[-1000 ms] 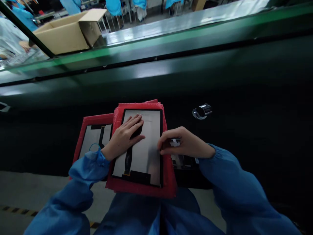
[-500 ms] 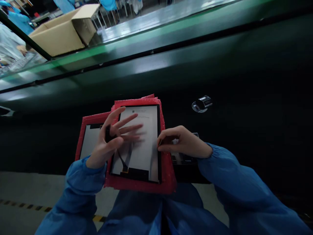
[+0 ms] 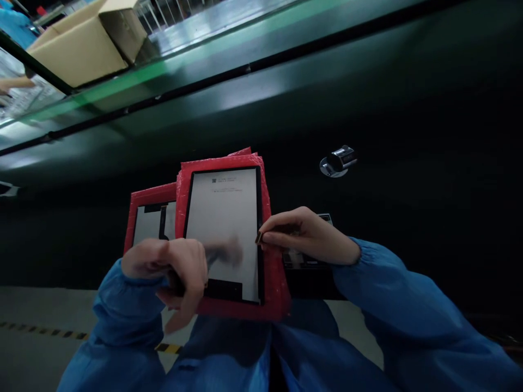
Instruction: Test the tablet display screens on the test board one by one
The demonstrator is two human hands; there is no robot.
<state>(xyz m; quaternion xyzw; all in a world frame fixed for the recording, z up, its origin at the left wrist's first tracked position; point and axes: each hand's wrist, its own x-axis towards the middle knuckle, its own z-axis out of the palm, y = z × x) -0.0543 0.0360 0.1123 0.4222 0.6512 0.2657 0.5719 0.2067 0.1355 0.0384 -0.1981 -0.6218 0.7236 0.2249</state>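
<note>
A white display panel [image 3: 223,218] with a black border lies on a stack of red bubble-wrap sheets [image 3: 274,283] in front of me. My left hand [image 3: 175,269] is curled at the panel's lower left corner, its fingers closed on the panel's black flex cable, which is pulled down off the white face. My right hand [image 3: 304,237] pinches a small brown-tipped piece against the panel's right edge; I cannot make out what it is. A second panel [image 3: 152,224] on red wrap lies partly under the first, to the left.
A small shiny metal object [image 3: 337,160] sits on the dark bench to the right. A dark tray [image 3: 304,260] lies under my right wrist. Beyond runs a green conveyor [image 3: 171,73], with a cardboard box [image 3: 77,49] at the far left.
My left hand lifted off the panel's face, took the black flex cable and drew it down to the lower left corner. My right hand stayed at the right edge.
</note>
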